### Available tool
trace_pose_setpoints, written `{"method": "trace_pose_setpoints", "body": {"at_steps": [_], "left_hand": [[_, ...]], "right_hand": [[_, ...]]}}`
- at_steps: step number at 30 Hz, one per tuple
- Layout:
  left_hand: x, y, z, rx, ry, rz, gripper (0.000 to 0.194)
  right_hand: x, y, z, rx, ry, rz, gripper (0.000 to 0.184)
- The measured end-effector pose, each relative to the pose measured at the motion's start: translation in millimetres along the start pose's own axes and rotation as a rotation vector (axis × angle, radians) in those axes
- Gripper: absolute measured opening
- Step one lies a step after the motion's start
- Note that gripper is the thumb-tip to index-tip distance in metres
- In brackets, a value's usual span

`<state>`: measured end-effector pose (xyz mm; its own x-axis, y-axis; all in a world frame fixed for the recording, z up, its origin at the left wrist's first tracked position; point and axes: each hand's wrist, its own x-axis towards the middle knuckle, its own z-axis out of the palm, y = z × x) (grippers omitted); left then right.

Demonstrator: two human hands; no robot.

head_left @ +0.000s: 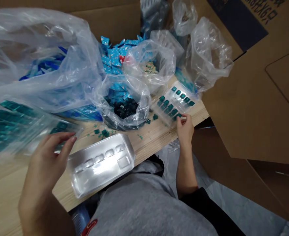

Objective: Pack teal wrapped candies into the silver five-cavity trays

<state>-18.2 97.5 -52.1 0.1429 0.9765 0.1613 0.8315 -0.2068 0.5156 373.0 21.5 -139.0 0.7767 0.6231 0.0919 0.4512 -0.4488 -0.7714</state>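
The right hand [185,131] is reaching to the near edge of a clear tray [177,103] on the right part of the table [148,142], its fingertips touching one of the green pieces [183,96] sitting there in rows; whether they are pinching that piece or only pressing it, I cannot tell. The left hand [48,155] is hovering at the left with thumb and forefinger curving toward each other, near a blurred pile of plastic packs [10,121] showing green through them; I cannot tell whether it is gripping anything. Between the hands, a silvery tray [102,173] is lying near the table's front edge, its row of pockets facing up. Behind it, a plastic bag [144,113] is holding dark green pieces, and loose green chips [105,133] are lying just in front of the bag.
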Motion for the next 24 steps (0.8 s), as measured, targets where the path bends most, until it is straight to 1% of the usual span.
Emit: {"method": "trace_pose_setpoints", "body": {"at_steps": [3, 6, 8, 9, 10, 11, 12, 13, 14, 15, 16, 17, 19, 21, 24], "left_hand": [[-6.6, -5.0, -0.6, 0.017, -0.024, -0.065, 0.037], [-12.1, -9.6, -2.6, 0.037, 0.009, -0.111, 0.039], [-14.1, -10.9, -3.8, 0.065, 0.050, -0.127, 0.040], [-14.6, -10.9, -4.0, 0.076, 0.068, -0.118, 0.039], [-14.7, -10.5, -3.9, 0.084, 0.082, -0.098, 0.038], [-14.7, -9.8, -3.5, 0.086, 0.091, -0.070, 0.037], [-14.6, -8.8, -3.0, 0.084, 0.094, -0.040, 0.036], [-14.6, -7.7, -2.3, 0.079, 0.091, -0.016, 0.036], [-14.9, -6.7, -1.8, 0.075, 0.087, -0.001, 0.037], [-15.5, -5.7, -1.7, 0.076, 0.086, 0.007, 0.038], [-16.6, -5.0, -2.0, 0.078, 0.086, 0.009, 0.039], [-18.2, -4.8, -3.0, 0.079, 0.087, 0.008, 0.039], [-22.6, -6.1, -6.6, 0.073, 0.100, -0.007, 0.038], [-27.8, -10.2, -11.5, 0.061, 0.101, -0.057, 0.033], [-34.7, -18.8, -17.3, 0.038, 0.068, -0.146, 0.024]], "right_hand": [[2.8, 4.3, -5.2, -0.082, 0.018, -0.026, 0.025], [5.8, -0.3, -11.4, -0.116, 0.031, -0.094, 0.031], [6.5, -16.6, -13.3, -0.102, 0.046, -0.157, 0.035], [5.8, -30.0, -12.5, -0.077, 0.049, -0.217, 0.035], [4.3, -46.7, -10.1, -0.053, 0.036, -0.292, 0.033], [2.0, -66.1, -5.6, -0.020, 0.007, -0.424, 0.031], [-0.9, -87.4, 1.0, -0.004, -0.082, -0.570, 0.028], [-4.2, -109.3, 9.8, -0.054, -0.258, -0.695, 0.028], [-7.5, -130.4, 20.7, -0.179, -0.490, -0.770, 0.032], [-10.4, -149.7, 33.2, -0.237, -0.627, -0.805, 0.031], [-12.7, -166.1, 46.7, -0.315, -0.751, -0.807, 0.030], [-14.2, -179.1, 60.6, -0.415, -0.850, -0.773, 0.029], [-15.4, -194.7, 86.2, -0.522, -0.932, -0.715, 0.029], [-15.9, -199.8, 105.2, -0.586, -0.966, -0.675, 0.031], [-18.5, -198.9, 117.7, -0.624, -0.962, -0.654, 0.032]]}}
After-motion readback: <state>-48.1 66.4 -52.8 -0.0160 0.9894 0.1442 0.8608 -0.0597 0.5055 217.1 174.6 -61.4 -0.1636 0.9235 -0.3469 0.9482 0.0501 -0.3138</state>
